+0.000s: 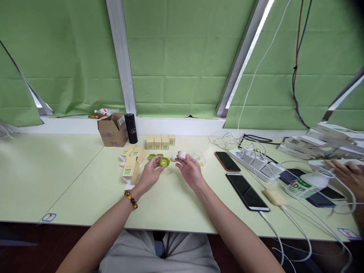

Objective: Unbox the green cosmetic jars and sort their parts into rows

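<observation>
Between the fingers and thumb of my left hand point(151, 171) is a small green square container point(164, 162), its hollow side facing up. My right hand point(191, 170) grips a small pale pink round piece point(182, 154) at its fingertips. The two hands are apart, just above the table. Behind my left hand lies another green piece point(152, 156), partly hidden by the fingers. A clear plastic tray point(199, 158) rests on the table behind my right hand. Opened cream cartons point(131, 170) lie to the left, and several small cream boxes point(157, 142) stand in a row farther back.
A brown cardboard box point(113, 131) and black bottle point(131, 129) stand at the back left. On the right are phones point(248, 192), a white power strip point(256, 165), tangled cables, a white bottle point(309, 184) and stacked white boxes point(327, 140). Another person's hand point(348, 176) is at the far right.
</observation>
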The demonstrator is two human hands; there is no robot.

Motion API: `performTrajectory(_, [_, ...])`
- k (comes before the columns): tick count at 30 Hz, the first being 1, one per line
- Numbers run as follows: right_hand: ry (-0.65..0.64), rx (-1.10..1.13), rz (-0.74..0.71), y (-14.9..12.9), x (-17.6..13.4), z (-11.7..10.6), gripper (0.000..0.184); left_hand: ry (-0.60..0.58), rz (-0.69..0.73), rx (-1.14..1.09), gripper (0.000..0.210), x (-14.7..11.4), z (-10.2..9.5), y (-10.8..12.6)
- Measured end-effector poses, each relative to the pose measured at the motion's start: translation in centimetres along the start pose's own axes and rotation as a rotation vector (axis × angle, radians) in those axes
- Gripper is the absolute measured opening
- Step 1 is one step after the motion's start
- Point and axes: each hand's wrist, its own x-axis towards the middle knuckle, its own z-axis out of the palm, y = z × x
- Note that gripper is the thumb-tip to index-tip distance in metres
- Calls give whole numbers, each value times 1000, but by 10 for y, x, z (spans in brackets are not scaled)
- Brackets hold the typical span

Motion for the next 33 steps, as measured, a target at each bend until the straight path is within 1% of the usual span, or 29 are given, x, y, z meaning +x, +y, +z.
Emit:
performTrajectory(2, [-28, 72, 66, -1, 1, -3, 44, 7, 11, 6, 45, 0, 0, -1])
performTrajectory(4, [-39, 77, 74, -2, 1, -4, 44, 14, 20, 13, 45, 0, 1, -2])
performTrajectory(9, [-58, 11, -19, -5, -1, -2, 43, 46, 48, 11, 44, 1, 0, -2])
performTrajectory(13, [-51, 9, -70, -8, -1, 0, 52, 81, 74, 14, 45, 2, 0, 1])
performTrajectory(16, [-20, -86, -104, -8, -1, 2, 57, 88, 83, 18, 44, 2, 0, 3])
performTrajectory(19, [77, -238, -194, -5, -1, 3, 55, 100, 85, 19, 43, 2, 0, 3])
performTrajectory(22, [139, -476, -259, -4, 0, 0, 40, 127, 77, 28, 44, 3, 0, 1])
performTrajectory(25, [165, -741, -354, -7, 3, -11, 30, 131, 71, 49, 43, 3, 0, -1])
performTrajectory(27, [173, -927, -463, -9, 8, -22, 31, 126, 71, 63, 43, 3, 0, -1])
performTrajectory(28, [167, -1029, -514, -9, 10, -29, 33, 124, 71, 68, 43, 3, 0, -1])
performTrajectory(30, [116, -1214, -580, -6, 15, -40, 39, 120, 72, 76, 43, 2, 0, 0])
performTrajectory(33, [-17, -1438, -580, 4, 21, -51, 44, 116, 81, 92, 42, 2, 0, 1])
